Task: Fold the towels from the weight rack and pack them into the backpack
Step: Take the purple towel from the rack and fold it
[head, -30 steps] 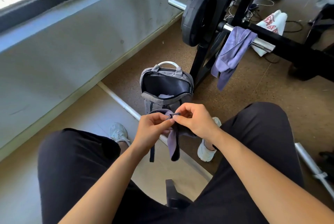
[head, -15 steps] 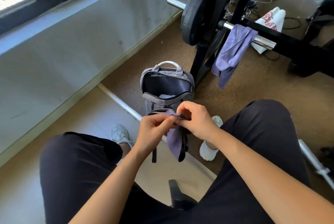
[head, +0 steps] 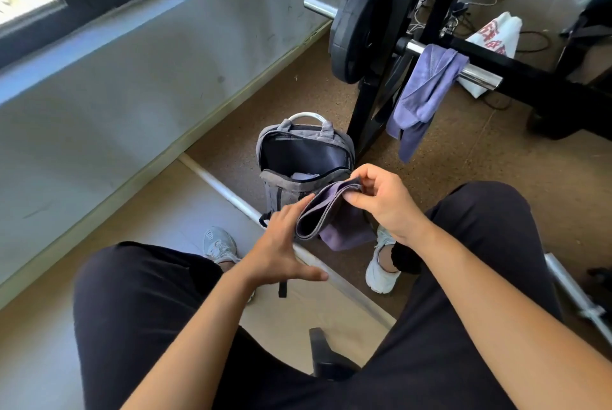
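Right hand: My right hand (head: 387,201) pinched the upper corner of the folded towel (head: 331,220), with the thumb below and the curled fingers on top.
Left hand: My left hand (head: 281,244) was wide, fingers straight and thumb spread out to the side, gripping nothing. The fingers lay along the towel's left edge, and their tips were hidden behind the cloth.
Folded towel: It was purple and doubled over, hanging from my right pinch between my knees, above the floor. Its looped fold sagged down against my left fingers.
Backpack: The grey backpack (head: 304,158) stood upright on the floor just beyond my hands. Its main compartment gaped open and something pale lay inside at the bottom. The towel's top corner crossed in front of its front edge.
Second towel: A second towel (head: 427,91), also purple, was draped over the barbell (head: 480,76), to the right of the backpack and well apart from my hands.
Weight rack: The black upright of the weight rack (head: 367,118) stood just beside the backpack, with a weight plate (head: 357,25) above it.
In the way: My own forearms and black-trousered thighs filled the lower view.
Floor: My shoes (head: 220,244) sat on either side of the towel, a pale pipe (head: 228,189) ran diagonally beneath it, and a white bag (head: 493,42) lay behind the rack.
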`<action>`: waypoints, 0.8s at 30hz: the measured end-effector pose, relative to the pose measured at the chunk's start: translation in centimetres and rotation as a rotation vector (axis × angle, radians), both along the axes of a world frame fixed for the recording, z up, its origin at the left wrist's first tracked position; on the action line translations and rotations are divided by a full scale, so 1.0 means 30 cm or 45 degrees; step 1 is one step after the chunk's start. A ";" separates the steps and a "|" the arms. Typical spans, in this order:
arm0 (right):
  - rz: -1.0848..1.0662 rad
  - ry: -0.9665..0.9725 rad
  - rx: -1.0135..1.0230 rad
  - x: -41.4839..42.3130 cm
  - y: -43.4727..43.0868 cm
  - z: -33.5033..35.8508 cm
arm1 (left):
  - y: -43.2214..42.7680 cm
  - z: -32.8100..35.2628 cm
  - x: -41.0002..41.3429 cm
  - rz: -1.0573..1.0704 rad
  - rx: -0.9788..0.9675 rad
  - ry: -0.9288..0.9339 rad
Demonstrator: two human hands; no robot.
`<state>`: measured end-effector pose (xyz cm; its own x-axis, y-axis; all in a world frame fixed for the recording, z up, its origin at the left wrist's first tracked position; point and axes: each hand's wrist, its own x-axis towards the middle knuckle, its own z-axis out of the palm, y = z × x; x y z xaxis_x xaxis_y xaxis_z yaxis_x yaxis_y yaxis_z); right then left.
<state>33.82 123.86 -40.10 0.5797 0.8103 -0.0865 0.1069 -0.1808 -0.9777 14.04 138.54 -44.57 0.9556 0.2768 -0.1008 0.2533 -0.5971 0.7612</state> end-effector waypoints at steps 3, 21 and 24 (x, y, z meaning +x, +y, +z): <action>0.001 0.008 0.014 0.005 -0.006 0.008 | -0.040 0.005 0.043 0.199 -0.003 -0.180; 0.074 0.264 0.011 0.030 -0.002 -0.012 | -0.014 0.129 0.041 0.721 -0.789 -0.415; 0.259 0.439 -0.017 0.011 0.001 -0.009 | 0.007 0.139 0.049 0.856 -1.048 -0.416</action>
<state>34.14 123.90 -40.37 0.3427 0.9029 -0.2593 -0.1919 -0.2029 -0.9602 15.52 138.74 -40.39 0.6500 0.7131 -0.2627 0.0503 0.3045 0.9512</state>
